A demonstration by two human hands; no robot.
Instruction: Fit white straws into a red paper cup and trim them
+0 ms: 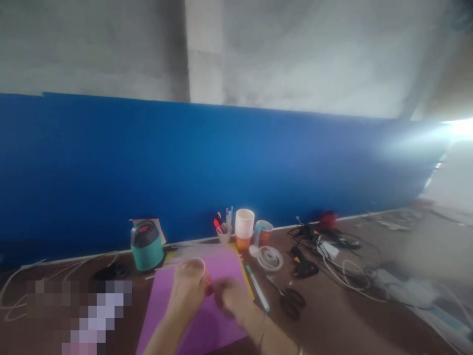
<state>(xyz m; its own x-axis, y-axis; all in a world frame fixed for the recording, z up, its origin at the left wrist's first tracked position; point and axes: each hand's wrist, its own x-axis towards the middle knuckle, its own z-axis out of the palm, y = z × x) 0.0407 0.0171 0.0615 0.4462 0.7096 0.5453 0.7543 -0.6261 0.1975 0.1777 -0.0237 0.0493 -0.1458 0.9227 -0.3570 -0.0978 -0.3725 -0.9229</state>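
Observation:
My left hand [186,285] is wrapped round a paper cup [199,264], whose pale rim and a little red side show past my fingers. The cup is held above a purple sheet [166,305] that lies on the table. Close to the cup's right side is my right hand [229,297], smeared by motion. Its fingertips are too blurred to show whether they touch the cup or pinch anything. Right of the sheet lie a white and teal pen [257,288] and black-handled scissors [291,301].
Behind the sheet stand a pen cup [223,235], stacked paper cups [244,229] and another cup [264,232]. A teal jug [147,251] is at left. Rightward lie a white coil [269,258], a black glue gun [303,264] and tangled cables [343,278]. A blue panel [221,162] borders the back.

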